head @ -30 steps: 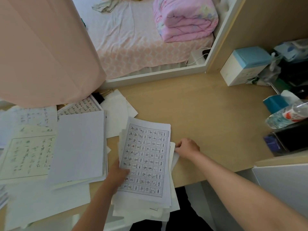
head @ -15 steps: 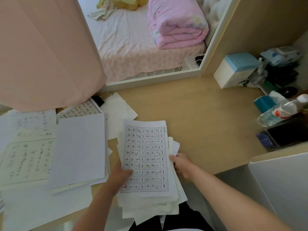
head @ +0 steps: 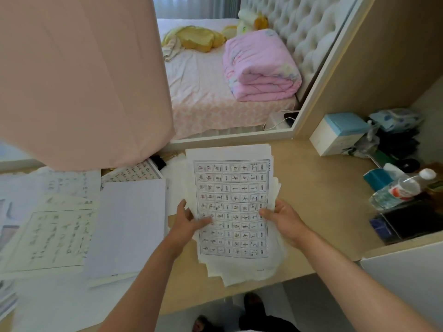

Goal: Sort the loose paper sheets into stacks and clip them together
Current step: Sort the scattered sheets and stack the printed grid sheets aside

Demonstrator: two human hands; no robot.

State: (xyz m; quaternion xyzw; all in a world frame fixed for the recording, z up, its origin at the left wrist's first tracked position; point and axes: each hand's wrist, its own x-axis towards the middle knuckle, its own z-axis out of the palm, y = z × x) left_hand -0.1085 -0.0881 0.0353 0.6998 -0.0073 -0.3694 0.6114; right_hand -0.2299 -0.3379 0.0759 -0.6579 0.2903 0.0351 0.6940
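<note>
We hold the stack of sheets [head: 231, 188] over the worktop [head: 318, 212], left hand [head: 188, 227] and right hand [head: 286, 220] each grasping a side edge. Its edges look ragged, so we judge squaring comes next, then a clip [head: 158, 161].

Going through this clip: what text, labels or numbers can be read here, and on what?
Nothing reads clearly.
Grid worksheet topping the paper stack: character cells, too blurred.
Handwritten sheet at left: blurred.
Water bottle label: red patch, illegible.
Blue-lidded box: no legible print.
</note>
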